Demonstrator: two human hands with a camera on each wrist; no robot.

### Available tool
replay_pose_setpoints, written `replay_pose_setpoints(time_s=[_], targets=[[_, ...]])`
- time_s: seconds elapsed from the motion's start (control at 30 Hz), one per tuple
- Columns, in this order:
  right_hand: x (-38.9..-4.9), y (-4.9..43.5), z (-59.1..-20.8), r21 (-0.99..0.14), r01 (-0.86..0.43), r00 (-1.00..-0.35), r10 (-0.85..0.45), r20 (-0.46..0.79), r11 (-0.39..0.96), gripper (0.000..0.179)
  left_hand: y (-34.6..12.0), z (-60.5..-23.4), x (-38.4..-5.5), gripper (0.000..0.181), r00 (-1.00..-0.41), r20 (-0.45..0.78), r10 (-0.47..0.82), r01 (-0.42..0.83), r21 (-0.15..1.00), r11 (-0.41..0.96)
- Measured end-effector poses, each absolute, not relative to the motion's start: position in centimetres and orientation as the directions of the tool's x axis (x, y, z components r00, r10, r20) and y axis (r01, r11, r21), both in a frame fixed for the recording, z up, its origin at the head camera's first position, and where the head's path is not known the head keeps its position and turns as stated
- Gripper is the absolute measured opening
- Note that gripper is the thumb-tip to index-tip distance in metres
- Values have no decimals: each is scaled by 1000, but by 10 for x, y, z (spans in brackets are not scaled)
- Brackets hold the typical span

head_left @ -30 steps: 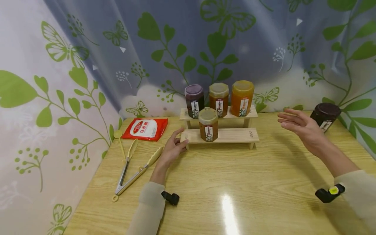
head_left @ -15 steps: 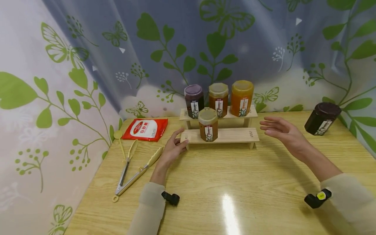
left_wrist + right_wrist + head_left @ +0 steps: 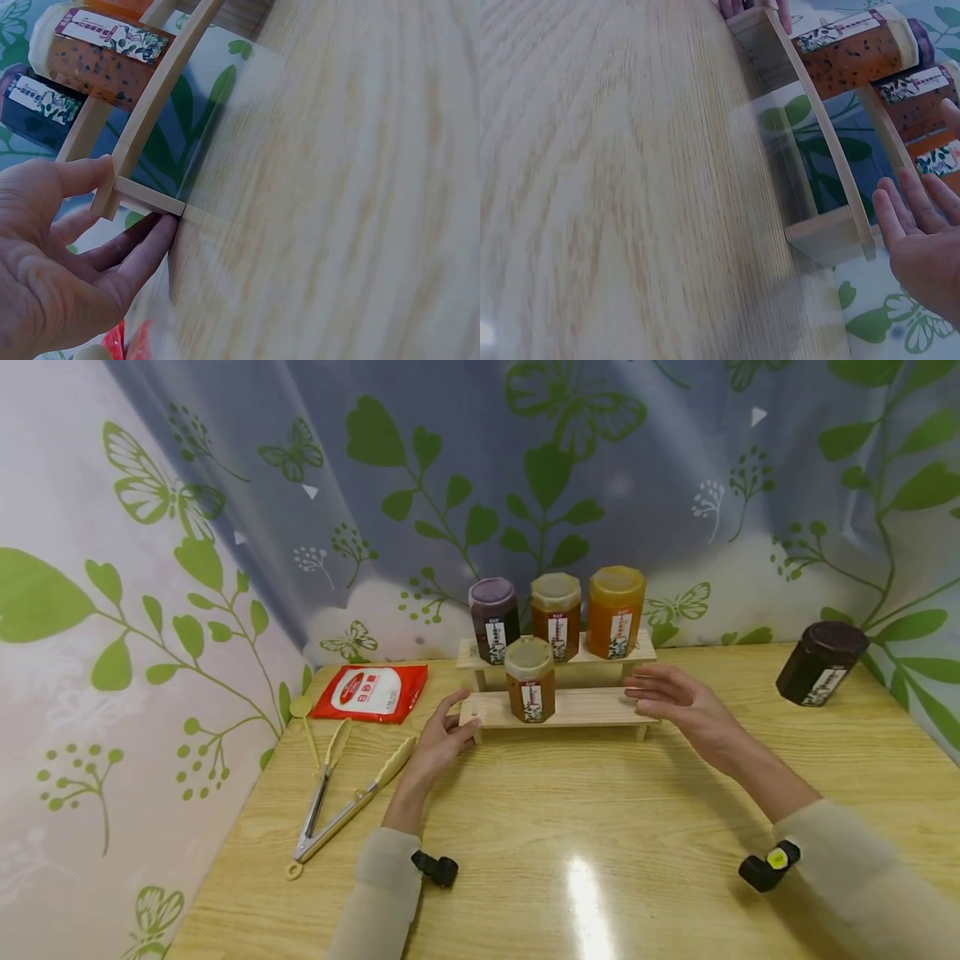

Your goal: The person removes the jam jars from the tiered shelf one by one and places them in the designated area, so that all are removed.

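Note:
A two-tier wooden rack stands on the table. On its lower shelf sits an amber jar; in the left wrist view it shows dark specks. The upper shelf carries a dark purple-lidded jar, an amber jar and an orange jar. My left hand holds the lower shelf's left end, thumb at the board's edge and fingers by the leg. My right hand is at the shelf's right end, fingers extended and holding nothing; whether it touches the wood I cannot tell.
A dark jar stands apart at the far right. To the left lie a red-and-white packet, metal tongs with pale yellow tips, and a small yellow spoon. A patterned curtain hangs behind the table.
My right hand has moved left from in front of the dark jar to the rack's right end, uncovering that jar. The left hand and the jars have stayed put.

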State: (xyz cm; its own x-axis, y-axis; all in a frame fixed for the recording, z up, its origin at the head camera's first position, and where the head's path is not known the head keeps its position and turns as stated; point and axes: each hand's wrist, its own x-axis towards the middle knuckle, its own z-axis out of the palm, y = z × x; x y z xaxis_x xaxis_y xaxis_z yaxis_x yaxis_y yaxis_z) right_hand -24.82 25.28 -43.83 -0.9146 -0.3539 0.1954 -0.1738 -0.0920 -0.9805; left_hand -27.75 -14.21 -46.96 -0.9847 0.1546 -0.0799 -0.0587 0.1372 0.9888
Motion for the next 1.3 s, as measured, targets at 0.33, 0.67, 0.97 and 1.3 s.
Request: replay_pose_setpoints(time_s=[0.33, 0.67, 0.97, 1.3], targets=[[-256, 218, -442, -990, -141, -923, -362, 133, -5, 55, -143, -471, -277, 62, -985, -80, 156, -59, 989, 134], [-265, 189, -439, -993, -114, -925, -364, 108, -4, 62, -143, -470, -277, 63, -984, -76, 159, -57, 991, 124], [-269, 167, -437, -996, -83, -933, -349, 89, -32, 64, -143, -471, -277, 63, -985, -79, 151, -58, 989, 136], [-273, 146, -438, -997, -54, -952, -297, 68, -55, 71, -143, -473, -278, 63, -987, -66, 149, -45, 989, 139]])
